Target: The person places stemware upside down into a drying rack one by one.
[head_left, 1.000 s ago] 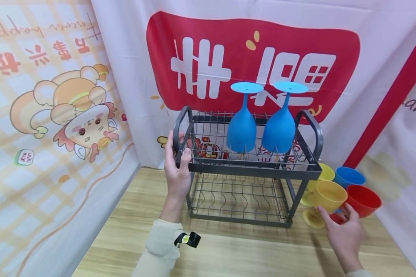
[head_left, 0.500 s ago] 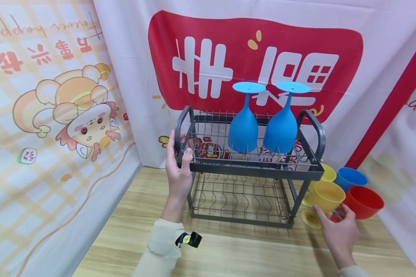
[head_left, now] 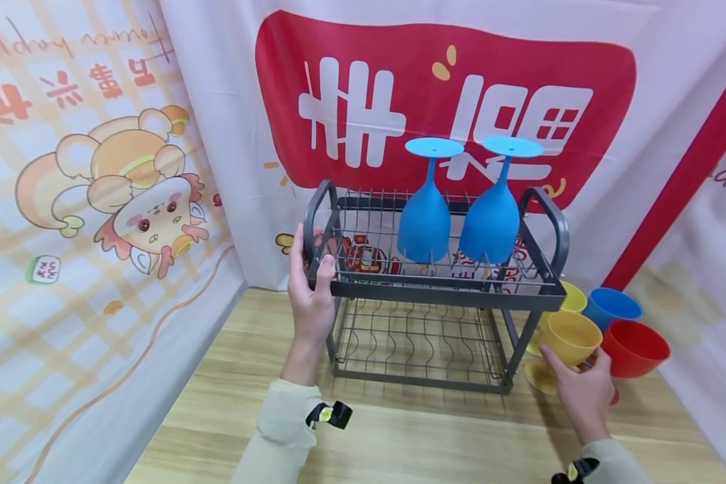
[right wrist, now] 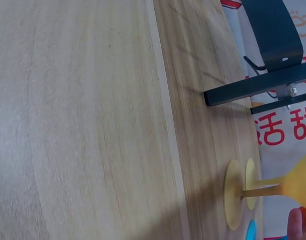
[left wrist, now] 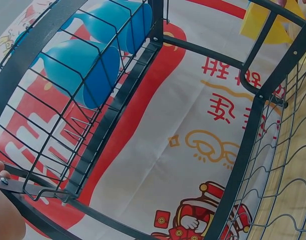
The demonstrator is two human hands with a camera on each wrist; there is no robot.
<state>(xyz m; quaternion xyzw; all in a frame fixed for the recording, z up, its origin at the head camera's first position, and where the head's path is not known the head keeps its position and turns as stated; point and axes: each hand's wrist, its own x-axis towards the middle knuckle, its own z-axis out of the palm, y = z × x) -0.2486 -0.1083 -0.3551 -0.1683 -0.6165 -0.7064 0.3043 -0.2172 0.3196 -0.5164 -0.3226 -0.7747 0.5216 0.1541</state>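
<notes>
Currently, the left hand (head_left: 310, 309) grips the left end of a dark rack (head_left: 435, 294), and the right hand (head_left: 583, 396) pinches the front yellow goblet (head_left: 571, 336) by its bowl (head_left: 571, 355), upright just right of the rack. A red goblet (head_left: 636, 363) crowds that hand, so a sideways swing could topple it. The right wrist view shows the yellow goblet's stem (right wrist: 264, 191), which the bowl hides from the head view.
</notes>
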